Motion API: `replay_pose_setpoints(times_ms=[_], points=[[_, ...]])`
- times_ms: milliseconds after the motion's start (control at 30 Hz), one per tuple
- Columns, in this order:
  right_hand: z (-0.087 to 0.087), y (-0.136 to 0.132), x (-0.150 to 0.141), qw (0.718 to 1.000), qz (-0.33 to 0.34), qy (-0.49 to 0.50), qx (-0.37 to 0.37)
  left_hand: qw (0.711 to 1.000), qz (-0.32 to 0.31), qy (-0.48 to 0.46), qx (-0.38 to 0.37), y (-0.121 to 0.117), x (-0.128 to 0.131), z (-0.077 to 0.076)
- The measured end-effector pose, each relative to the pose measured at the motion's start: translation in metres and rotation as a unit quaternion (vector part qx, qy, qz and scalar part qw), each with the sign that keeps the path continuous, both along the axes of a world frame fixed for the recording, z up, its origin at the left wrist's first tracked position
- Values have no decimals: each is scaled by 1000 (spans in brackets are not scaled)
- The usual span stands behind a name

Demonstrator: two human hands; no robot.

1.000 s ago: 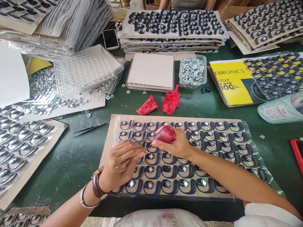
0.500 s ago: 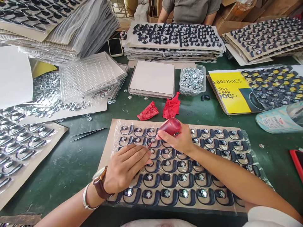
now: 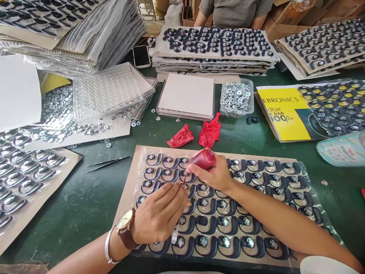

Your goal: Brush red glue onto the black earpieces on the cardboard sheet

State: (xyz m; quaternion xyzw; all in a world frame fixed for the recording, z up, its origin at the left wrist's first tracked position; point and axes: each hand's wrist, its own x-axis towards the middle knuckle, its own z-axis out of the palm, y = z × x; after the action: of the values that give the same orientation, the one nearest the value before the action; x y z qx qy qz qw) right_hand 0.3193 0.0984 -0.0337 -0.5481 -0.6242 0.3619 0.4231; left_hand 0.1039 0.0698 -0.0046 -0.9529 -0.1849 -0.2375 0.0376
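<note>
Right, both hands busy over the tan card [image 3: 130,179] on the green worktop [image 3: 97,198]. Right hand [image 3: 215,173] is wrapped round a red bottle [image 3: 205,159], tilted with its narrow end down-left, above the upper-middle part of the card. Left hand [image 3: 161,213] is just below and left of it, fingers bunched in a narrow pinch on a clear rod [image 3: 175,234]; rod's lower end pokes out under the palm. Thin red tip [image 3: 185,178] sits between bottle and left fingertips; can't tell if it belongs to rod or bottle.

Card carries rows of dark hooked parts [image 3: 203,241] with clear film; most show a shiny round centre. Left fingers cover a few, so can't confirm contact.

Around it: tweezers [image 3: 107,164] left of the card, two crumpled red scraps [image 3: 180,136] just beyond its far edge, white card stack [image 3: 186,97] behind those, clear tub [image 3: 251,99] of metal washers [image 3: 236,95] to the right of the stack. Yellow printed sheet [image 3: 282,110] far right, partly under more dark parts. Phone [image 3: 142,57] back left. Person in a grey top [image 3: 235,13] across the worktop.
</note>
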Motion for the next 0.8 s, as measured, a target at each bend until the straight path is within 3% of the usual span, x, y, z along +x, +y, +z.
replay_pose_setpoints(times_ms=[467, 800], points=[[-1, 0, 2, 998, -43, 46, -20, 1000, -2, 0, -24, 4, -1, 4], [-2, 3, 2, 999, -14, 26, -18, 1000, -4, -4, -19, 7, 1, 5]])
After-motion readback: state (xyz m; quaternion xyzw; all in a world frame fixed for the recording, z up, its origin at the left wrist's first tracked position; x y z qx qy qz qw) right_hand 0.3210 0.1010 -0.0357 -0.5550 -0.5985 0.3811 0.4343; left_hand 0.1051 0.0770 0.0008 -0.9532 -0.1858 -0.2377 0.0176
